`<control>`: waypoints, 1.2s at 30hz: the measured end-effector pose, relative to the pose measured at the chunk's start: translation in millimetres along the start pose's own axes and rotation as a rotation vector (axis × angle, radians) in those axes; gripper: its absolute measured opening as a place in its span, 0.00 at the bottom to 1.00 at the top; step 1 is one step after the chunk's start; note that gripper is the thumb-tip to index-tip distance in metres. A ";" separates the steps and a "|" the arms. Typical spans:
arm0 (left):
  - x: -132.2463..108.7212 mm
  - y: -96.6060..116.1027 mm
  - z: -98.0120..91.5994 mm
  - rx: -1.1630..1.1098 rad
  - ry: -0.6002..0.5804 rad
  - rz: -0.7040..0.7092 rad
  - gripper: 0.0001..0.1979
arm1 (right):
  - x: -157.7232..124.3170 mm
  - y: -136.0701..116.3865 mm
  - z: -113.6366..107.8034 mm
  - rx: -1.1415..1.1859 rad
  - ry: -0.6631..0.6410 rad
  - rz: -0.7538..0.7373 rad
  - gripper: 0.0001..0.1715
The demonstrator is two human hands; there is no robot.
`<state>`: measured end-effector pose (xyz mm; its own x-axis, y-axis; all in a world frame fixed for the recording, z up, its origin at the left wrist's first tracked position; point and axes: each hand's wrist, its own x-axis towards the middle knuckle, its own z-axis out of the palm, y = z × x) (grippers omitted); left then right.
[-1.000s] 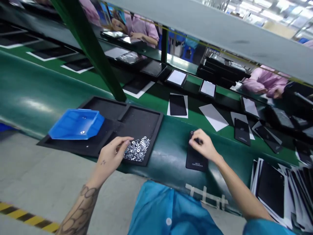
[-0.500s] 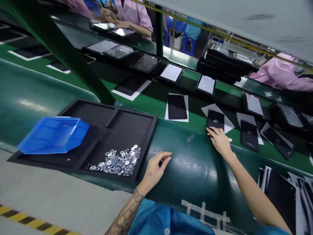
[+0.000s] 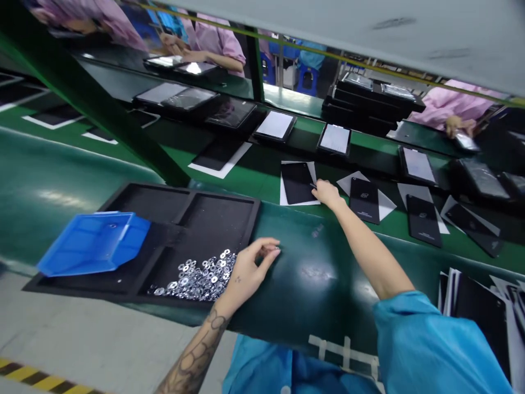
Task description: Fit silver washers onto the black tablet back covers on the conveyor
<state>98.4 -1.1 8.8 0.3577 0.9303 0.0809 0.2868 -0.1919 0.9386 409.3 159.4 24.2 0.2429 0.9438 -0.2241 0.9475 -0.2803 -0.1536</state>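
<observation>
My left hand [image 3: 253, 266] hovers over the green bench, just right of the tray's metal rings [image 3: 199, 280]. Its thumb and forefinger are pinched together, and a tiny glint shows at the tips; the piece is too small to name. My right hand [image 3: 327, 192] reaches forward to the belt, with curled fingers at the right edge of a black tablet back cover [image 3: 296, 183]. That cover lies slightly turned on a white sheet [image 3: 287, 198]. Beside the right wrist is another black cover [image 3: 364, 201] on its own sheet, bearing a pale logo.
A black divided tray [image 3: 219, 216] holds the rings and a blue bin [image 3: 92, 243]. More covers line the green belt [image 3: 262, 180]. Behind them stand trays with white-faced tablets [image 3: 274, 125]. A slanted green post [image 3: 102, 109] crosses the left. Stacked covers [image 3: 478, 312] stand at right.
My right hand has moved left from the logo-marked cover to the neighbouring plain one, which now sits slightly turned. My left hand keeps its pinch near the rings. The view has shifted a little.
</observation>
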 end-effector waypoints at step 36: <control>172.0 5.4 61.7 0.440 -0.577 -0.210 0.06 | -266.0 -27.5 77.5 0.063 -0.211 -0.428 0.13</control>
<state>216.3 138.6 7.1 0.6304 0.6730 -0.3869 0.6852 -0.2483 0.6847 302.5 -97.5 13.5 -0.2195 0.9225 -0.3175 0.9374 0.1092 -0.3307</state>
